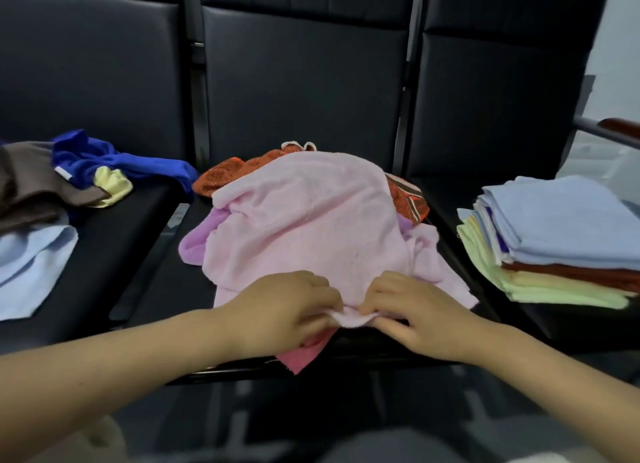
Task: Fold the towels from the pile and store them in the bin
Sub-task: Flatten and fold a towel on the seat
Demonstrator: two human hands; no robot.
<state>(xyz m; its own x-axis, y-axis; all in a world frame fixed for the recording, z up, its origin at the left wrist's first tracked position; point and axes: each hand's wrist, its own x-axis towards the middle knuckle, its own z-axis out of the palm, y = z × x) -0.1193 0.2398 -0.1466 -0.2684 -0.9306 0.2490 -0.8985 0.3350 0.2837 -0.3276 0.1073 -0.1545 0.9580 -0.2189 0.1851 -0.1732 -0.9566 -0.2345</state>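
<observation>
Both the left hand (287,306) and right hand (412,310) pinch the near edge of the pink towel (304,220) (soft, light, floppy), so gripping its corners should handle best.

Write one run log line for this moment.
hands: left, right pinch pink towel near edge | folded stack: right seat

From my feed the light is dim and even, brighter beyond my right hand (420,318), both hands' fingers (320,291) slightly motion-blurred, and the edges bowed and soft.
</observation>
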